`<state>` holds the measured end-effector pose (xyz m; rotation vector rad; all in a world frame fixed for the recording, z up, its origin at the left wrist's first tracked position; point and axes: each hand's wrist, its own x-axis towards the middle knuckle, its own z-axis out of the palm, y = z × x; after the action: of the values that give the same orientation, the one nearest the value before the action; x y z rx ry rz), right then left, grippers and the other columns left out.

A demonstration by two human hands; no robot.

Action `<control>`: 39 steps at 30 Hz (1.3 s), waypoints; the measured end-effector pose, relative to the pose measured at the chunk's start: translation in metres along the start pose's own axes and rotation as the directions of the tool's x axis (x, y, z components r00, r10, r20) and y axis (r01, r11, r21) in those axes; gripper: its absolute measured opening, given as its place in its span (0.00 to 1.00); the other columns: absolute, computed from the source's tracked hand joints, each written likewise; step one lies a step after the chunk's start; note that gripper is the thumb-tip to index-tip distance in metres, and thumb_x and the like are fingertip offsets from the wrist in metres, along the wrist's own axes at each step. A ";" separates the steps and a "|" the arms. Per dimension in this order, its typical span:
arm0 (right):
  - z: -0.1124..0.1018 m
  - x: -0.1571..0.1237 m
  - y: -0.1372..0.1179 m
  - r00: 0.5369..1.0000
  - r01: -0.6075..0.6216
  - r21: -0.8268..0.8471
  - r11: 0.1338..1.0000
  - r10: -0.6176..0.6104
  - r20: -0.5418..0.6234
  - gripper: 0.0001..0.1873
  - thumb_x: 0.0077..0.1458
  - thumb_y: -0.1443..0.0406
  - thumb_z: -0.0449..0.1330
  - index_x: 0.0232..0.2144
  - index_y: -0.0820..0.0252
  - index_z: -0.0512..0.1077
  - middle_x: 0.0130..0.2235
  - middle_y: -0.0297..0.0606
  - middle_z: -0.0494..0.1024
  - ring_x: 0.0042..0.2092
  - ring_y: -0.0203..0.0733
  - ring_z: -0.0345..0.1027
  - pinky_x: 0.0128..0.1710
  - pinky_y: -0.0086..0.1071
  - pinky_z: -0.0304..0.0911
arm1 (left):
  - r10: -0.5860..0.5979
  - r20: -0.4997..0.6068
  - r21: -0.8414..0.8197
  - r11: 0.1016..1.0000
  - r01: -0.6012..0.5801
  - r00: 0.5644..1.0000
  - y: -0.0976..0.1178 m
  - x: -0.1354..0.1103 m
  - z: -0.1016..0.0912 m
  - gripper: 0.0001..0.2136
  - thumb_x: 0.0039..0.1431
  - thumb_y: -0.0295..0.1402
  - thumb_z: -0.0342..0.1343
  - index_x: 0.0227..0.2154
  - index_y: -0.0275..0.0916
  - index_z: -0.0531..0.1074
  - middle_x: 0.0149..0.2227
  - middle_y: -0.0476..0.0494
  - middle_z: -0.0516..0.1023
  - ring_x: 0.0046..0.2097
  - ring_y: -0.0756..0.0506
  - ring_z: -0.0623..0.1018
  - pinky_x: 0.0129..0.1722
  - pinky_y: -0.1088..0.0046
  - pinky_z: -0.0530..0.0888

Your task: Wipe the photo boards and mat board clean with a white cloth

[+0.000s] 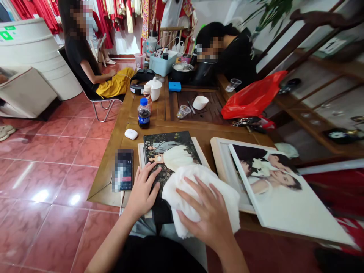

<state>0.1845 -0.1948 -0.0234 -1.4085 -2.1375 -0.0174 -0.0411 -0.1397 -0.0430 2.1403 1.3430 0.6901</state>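
A dark wedding photo panel (179,146) lies on a pale board (202,153) at the near edge of the wooden table. My left hand (145,189) rests with fingers apart on the panel's left side, steadying nothing else. Over the panel's lower right lies a bunched white cloth (182,182). My right hand (206,212) presses on this cloth, its spread fingers curved over the folds. The cloth hides part of the picture. To the right, a second wedding photo panel (273,185) leans tilted on a pale frame (220,151) and reaches past the table edge.
Left of the panel are a phone (125,170) and a white earbud case (131,134). Beyond stand a dark-drink bottle (143,115), a lidded white cup (155,89) and a red plastic bag (253,98). One person (85,57) sits left; another (236,53) leans over the far side.
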 end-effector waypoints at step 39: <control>0.003 0.010 -0.001 0.998 0.017 -0.023 1.000 -0.015 0.056 0.19 0.63 0.56 0.59 0.55 0.46 0.74 0.64 0.41 0.70 0.66 0.57 0.60 0.64 0.56 0.49 | -0.001 0.024 -0.090 0.996 0.003 1.000 -0.002 0.001 -0.001 0.21 0.74 0.35 0.43 0.67 0.45 0.59 0.71 0.38 0.56 0.74 0.38 0.51 0.72 0.42 0.43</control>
<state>0.1793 -0.1860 -0.0209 -1.4206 -2.2007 -0.0092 -0.0429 -0.1382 -0.0442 2.0696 1.2774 0.7077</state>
